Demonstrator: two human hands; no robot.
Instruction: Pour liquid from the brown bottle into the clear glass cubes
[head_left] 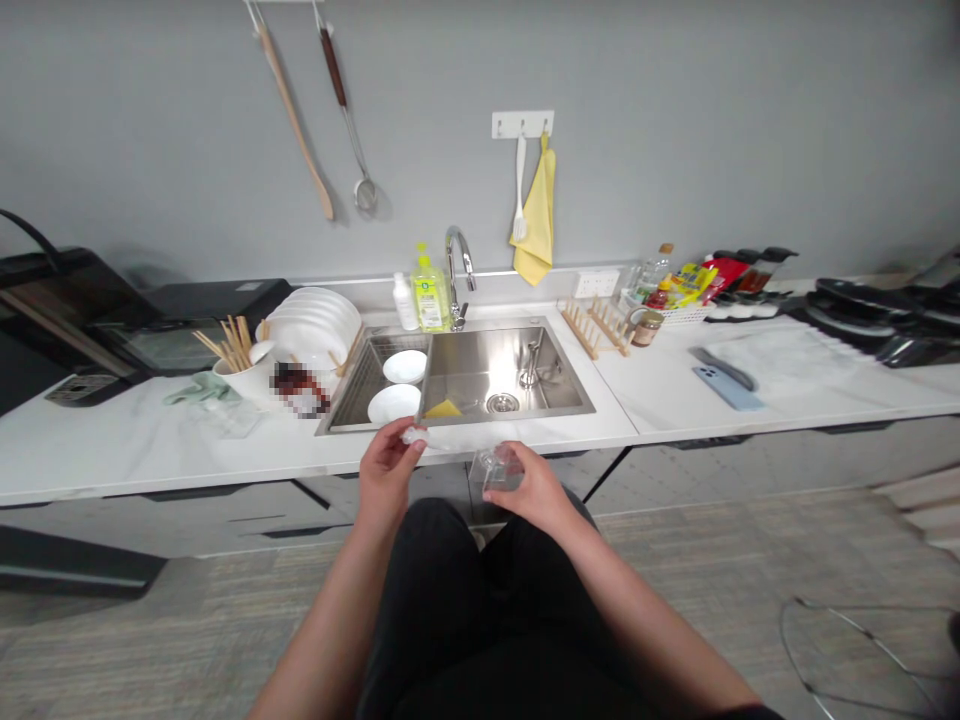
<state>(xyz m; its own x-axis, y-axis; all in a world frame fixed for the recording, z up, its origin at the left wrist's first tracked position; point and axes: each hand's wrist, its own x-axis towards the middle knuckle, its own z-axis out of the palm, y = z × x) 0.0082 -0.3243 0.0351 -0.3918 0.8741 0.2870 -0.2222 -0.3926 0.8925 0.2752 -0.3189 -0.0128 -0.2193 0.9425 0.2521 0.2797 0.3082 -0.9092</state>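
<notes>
My left hand (pixel 386 475) pinches a small bunched white cloth (pixel 414 435) between its fingers, just over the front edge of the white marble counter (pixel 187 455). My right hand (pixel 529 485) grips a clear cup (pixel 498 468), holding it tilted above my lap and below the counter edge. The hands are apart, and both are close to the front of the stainless steel sink (pixel 502 375). A pale white strip (pixel 469 436) along the counter edge between them may be more of the cloth, but I cannot tell.
The sink holds white bowls (pixel 405 366) on a rack and a yellow sponge (pixel 444 408). Behind it stand a chrome faucet (pixel 457 270) and a dish soap bottle (pixel 430 297). Stacked white plates (pixel 315 325) stand left, a wooden dish rack (pixel 596 328) right.
</notes>
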